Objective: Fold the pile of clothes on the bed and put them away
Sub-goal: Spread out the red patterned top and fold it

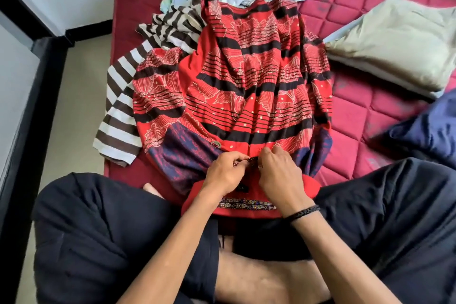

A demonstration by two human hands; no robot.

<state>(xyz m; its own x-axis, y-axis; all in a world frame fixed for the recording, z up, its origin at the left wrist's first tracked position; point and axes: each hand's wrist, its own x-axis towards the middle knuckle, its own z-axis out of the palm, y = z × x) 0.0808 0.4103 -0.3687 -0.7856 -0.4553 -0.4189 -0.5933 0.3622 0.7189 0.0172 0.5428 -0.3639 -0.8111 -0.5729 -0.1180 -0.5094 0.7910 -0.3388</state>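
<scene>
Fingers (243, 157) of both hands pinch the red, black-striped patterned shirt (237, 76) at its buttoned front edge

Red patterned shirt (237, 86) spread atop pile, perhaps unbuttoned.

The shirt (237, 76) was red with black bands and pale line-drawn flowers; beside it lay a brown-and-white striped top (121, 111), on a quilted maroon bed (357, 7).
</scene>
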